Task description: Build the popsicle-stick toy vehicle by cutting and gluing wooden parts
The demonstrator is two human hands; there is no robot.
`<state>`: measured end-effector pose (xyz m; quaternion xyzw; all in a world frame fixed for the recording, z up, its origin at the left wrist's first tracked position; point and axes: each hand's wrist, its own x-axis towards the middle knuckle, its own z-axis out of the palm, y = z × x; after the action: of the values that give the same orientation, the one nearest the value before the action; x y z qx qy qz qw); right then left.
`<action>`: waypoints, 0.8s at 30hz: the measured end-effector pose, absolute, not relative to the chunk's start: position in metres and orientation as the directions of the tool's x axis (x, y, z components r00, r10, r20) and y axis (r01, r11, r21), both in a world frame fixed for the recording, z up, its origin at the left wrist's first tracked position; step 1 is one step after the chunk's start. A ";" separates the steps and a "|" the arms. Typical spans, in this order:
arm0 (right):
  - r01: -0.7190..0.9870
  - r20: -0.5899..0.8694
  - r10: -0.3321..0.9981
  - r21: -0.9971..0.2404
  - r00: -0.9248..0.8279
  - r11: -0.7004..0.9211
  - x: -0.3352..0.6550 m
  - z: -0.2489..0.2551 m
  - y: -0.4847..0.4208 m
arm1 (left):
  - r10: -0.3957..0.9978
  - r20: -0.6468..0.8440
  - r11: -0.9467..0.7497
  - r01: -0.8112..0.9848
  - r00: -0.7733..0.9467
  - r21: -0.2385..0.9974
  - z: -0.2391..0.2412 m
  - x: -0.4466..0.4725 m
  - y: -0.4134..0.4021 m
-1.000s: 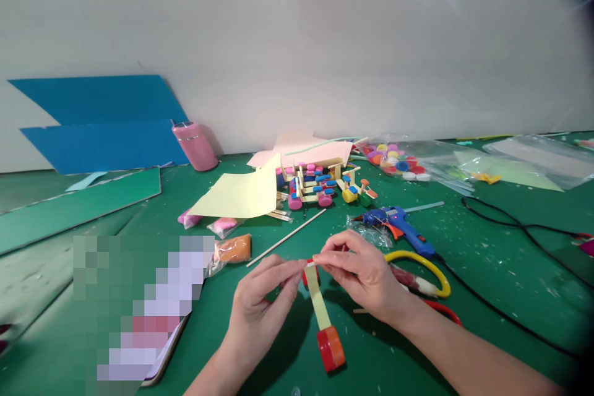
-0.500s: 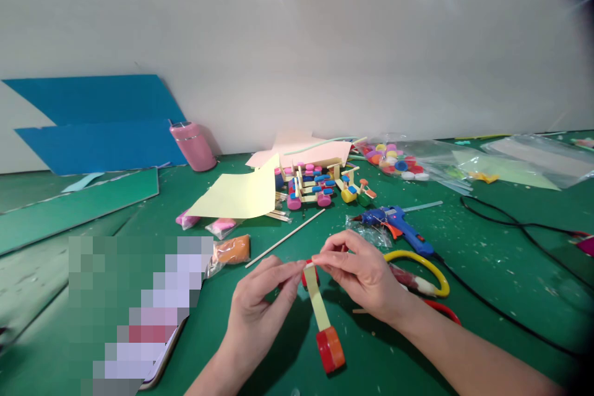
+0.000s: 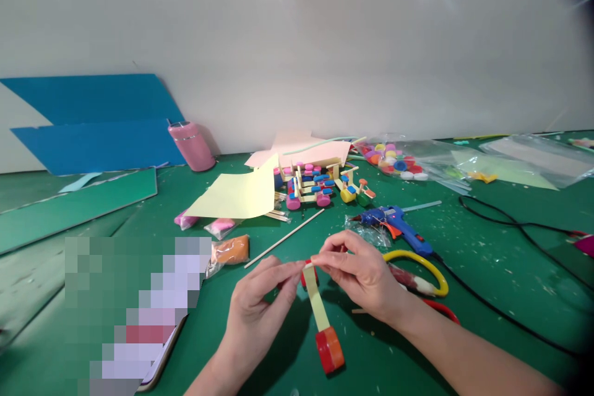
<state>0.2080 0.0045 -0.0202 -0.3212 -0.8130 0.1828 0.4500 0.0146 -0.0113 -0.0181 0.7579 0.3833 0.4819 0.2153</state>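
A pale wooden stick with a red bottle cap at its near end and another red cap at its far end rests on the green table. My left hand pinches the far end of the stick from the left. My right hand pinches the same end from the right, fingers pressed together on it.
Beyond my hands lie a blue glue gun, yellow-handled scissors, a thin wooden skewer, finished cap-and-stick cars, a yellow paper sheet, clay packets, a pink tumbler, bags of caps and a black cable.
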 end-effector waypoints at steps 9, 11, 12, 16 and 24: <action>0.364 0.620 0.680 -0.574 -0.391 0.733 0.208 -0.022 0.005 | 0.783 0.580 -0.619 0.379 0.225 0.688 -0.019 0.014 -0.011; 0.363 0.618 0.681 -0.576 -0.393 0.733 0.208 -0.022 0.005 | 0.781 0.582 -0.621 0.380 0.228 0.685 -0.019 0.014 -0.011; 0.362 0.618 0.681 -0.577 -0.393 0.732 0.209 -0.022 0.005 | 0.781 0.580 -0.621 0.381 0.231 0.685 -0.019 0.014 -0.011; 0.356 0.614 0.683 -0.583 -0.395 0.730 0.209 -0.023 0.006 | 0.782 0.573 -0.621 0.386 0.246 0.682 -0.018 0.014 -0.012; 0.354 0.616 0.682 -0.583 -0.395 0.732 0.209 -0.024 0.005 | 0.777 0.583 -0.626 0.394 0.240 0.673 -0.019 0.014 -0.012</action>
<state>0.2091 0.0053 -0.0235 -0.3177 -0.8149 0.1825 0.4492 0.0144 -0.0118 -0.0191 0.7620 0.3842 0.4822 0.1982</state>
